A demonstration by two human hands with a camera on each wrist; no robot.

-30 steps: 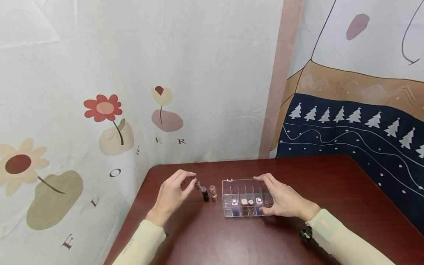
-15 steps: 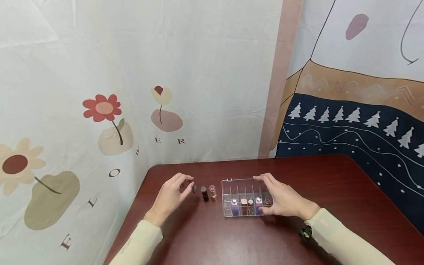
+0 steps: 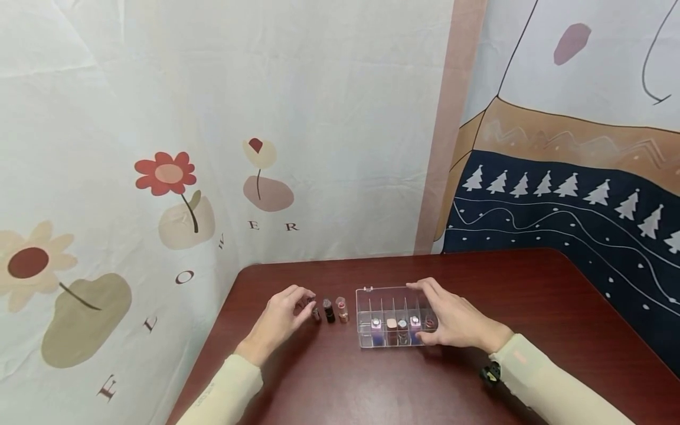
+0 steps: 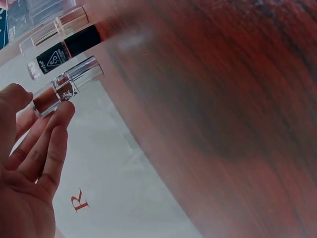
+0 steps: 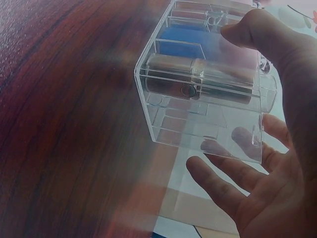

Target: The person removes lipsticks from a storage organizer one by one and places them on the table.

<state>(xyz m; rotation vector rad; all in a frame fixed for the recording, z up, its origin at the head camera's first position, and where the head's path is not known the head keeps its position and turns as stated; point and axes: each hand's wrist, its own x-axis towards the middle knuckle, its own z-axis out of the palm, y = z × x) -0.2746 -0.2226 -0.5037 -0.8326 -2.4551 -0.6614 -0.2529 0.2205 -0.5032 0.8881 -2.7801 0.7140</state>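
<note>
1. Our left hand [image 3: 278, 319] pinches a slim cylindrical tube [image 4: 64, 87] between thumb and fingers at its brown end; the other end is glassy and shiny, and we cannot tell whether it meets the wood.
2. Our right hand [image 3: 457, 316] grips the right end of a clear plastic box [image 3: 388, 288], thumb at the near side, fingers reaching apart along the far side.
3. Just right of the pinched tube we see a black tube [image 4: 68, 48], upright, with pale printing and a clear top. Near it stands a pinkish clear tube [image 3: 342, 309], between the black one and the box.
4. Thin, straight dividers split the box into rectangular compartments. Its near row holds two blue-and-lilac bottles [image 3: 377, 335] with round silvery tops, and between them a brown bottle [image 3: 392, 335] with a peach top and a grey-topped container [image 3: 402, 332].
5. Under everything we have a glossy, dark red table [image 3: 372, 389] with streaky wood grain; behind it hangs creased white fabric [image 3: 345, 118] printed with rounded flowers.
</note>
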